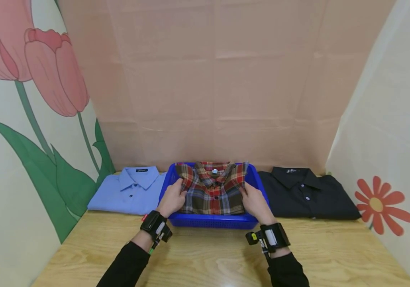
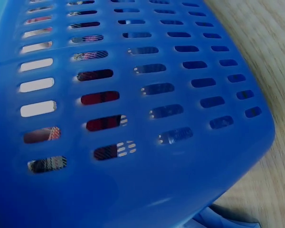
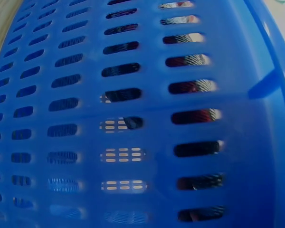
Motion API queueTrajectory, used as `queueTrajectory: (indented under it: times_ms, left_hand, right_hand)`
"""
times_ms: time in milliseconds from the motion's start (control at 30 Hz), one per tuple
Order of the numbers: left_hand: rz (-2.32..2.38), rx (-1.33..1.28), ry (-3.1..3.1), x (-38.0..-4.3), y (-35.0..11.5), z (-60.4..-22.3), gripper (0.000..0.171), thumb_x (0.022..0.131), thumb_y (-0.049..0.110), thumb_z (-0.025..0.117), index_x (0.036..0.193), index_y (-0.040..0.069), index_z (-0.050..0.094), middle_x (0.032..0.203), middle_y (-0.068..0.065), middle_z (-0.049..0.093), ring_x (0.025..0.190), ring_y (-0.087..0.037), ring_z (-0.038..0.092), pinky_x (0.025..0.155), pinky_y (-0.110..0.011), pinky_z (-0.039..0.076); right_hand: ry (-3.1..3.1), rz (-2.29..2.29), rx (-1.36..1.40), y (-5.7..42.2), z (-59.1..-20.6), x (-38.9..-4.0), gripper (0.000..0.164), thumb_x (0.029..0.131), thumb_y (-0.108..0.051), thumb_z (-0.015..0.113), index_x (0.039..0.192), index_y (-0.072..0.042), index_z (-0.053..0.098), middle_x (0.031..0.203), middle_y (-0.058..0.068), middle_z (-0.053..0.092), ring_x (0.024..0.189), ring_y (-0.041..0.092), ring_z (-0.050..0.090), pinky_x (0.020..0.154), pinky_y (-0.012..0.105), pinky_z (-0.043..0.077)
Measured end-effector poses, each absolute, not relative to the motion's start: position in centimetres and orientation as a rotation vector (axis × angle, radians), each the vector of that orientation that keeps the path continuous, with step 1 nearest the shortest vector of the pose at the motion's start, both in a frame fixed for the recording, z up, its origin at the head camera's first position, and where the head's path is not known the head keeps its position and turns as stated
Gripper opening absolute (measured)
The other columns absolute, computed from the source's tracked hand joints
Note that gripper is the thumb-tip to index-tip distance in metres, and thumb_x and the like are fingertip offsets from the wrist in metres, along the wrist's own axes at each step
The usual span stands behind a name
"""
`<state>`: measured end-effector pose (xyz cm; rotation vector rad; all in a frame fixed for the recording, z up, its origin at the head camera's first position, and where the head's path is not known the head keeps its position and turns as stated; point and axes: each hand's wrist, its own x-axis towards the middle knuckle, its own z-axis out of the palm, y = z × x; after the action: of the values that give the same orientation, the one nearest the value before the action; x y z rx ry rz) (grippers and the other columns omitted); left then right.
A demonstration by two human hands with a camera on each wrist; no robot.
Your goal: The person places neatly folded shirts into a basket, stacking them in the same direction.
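Note:
A folded red, brown and grey plaid shirt (image 1: pixel 213 201) lies collar to the back in the blue plastic basket (image 1: pixel 212 222). My left hand (image 1: pixel 171 198) pinches the shirt's left side, thumb inward, over the basket's left rim. On the opposite side my right hand (image 1: pixel 256 202) grips the shirt's right edge. Both wrist views are filled by the basket's slotted wall (image 2: pixel 147 185), and bits of plaid cloth show through the slots. Neither hand's fingers are plainly visible there, and the fingertips under the cloth are hidden.
A folded light blue shirt (image 1: pixel 124 197) lies left of the basket, and a folded black shirt (image 1: pixel 308 199) lies right of it. All stand on a wooden table (image 1: pixel 212 255). A brown backdrop (image 1: pixel 212 99) rises behind, with flower-printed sheets at both sides.

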<state>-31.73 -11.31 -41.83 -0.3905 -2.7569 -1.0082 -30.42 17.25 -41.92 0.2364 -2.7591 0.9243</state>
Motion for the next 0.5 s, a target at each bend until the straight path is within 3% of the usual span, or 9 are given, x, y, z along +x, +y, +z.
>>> queueTrajectory:
  times_ms: [167,267,400,500]
  left_hand:
    - [-0.996,-0.378,-2.788,-31.68,-11.33,-41.86,0.029,0.097,0.006,0.055,0.125,0.001,0.052,0.072,-0.006,0.054,0.057,-0.018,0.046,0.049,-0.030,0.033]
    - [-0.986,-0.370,-2.807,-31.64,-11.31,-41.88,0.027,0.097,0.006,0.055,0.123,0.001,0.052,0.072,-0.006,0.053,0.057,-0.018,0.047,0.048,-0.029,0.033]
    - [-0.966,-0.404,-2.822,-31.64,-11.37,-41.97,0.020,0.097,0.004,0.051,0.117,0.001,0.051,0.072,-0.006,0.053,0.058,-0.018,0.050,0.048,-0.029,0.035]
    - [-0.931,-0.461,-2.852,-31.61,-11.42,-42.11,0.021,0.094,0.000,0.046,0.115,0.000,0.049,0.073,-0.008,0.055,0.061,-0.018,0.052,0.050,-0.030,0.038]
  right_hand:
    - [-2.776,0.929,0.247,17.21,-42.13,-30.55,0.016,0.105,-0.015,0.043,0.107,-0.008,0.058,0.070,0.004,0.041,0.064,0.020,0.047,0.059,0.033,0.036]
    - [-2.792,0.932,0.254,17.21,-42.29,-30.64,0.017,0.105,-0.013,0.043,0.109,-0.007,0.058,0.072,0.007,0.045,0.065,0.021,0.048,0.060,0.033,0.037]
    - [-2.841,0.970,0.270,17.33,-42.37,-30.64,0.026,0.104,-0.010,0.040,0.124,-0.005,0.056,0.096,0.014,0.062,0.079,0.024,0.055,0.066,0.036,0.042]
    - [-2.885,1.030,0.287,17.54,-42.40,-30.54,0.040,0.098,-0.003,0.038,0.136,-0.004,0.051,0.121,0.018,0.062,0.097,0.027,0.058,0.076,0.040,0.044]
